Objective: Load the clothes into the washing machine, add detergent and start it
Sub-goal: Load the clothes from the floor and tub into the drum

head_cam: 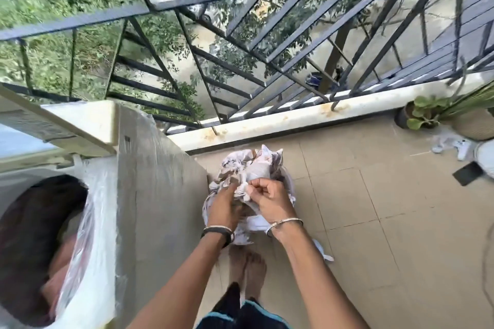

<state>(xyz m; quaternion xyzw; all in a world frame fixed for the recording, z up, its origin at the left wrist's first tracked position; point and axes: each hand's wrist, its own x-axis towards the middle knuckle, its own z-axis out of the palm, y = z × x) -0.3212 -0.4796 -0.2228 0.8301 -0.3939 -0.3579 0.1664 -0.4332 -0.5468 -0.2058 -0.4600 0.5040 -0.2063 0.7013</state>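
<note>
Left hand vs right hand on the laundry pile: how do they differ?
Left hand buries its fingers in the pale crumpled clothes; right hand pinches a fold on top. Left wrist carries a black band plus a metal bangle; right wrist only a thin metal bangle. Both work the same pile.

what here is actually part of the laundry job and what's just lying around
Job: clothes in the tub, washing machine with open drum, left hand and right hand gripping the clothes.
Lying about: potted plants, dark flat object on floor, railing.
</note>
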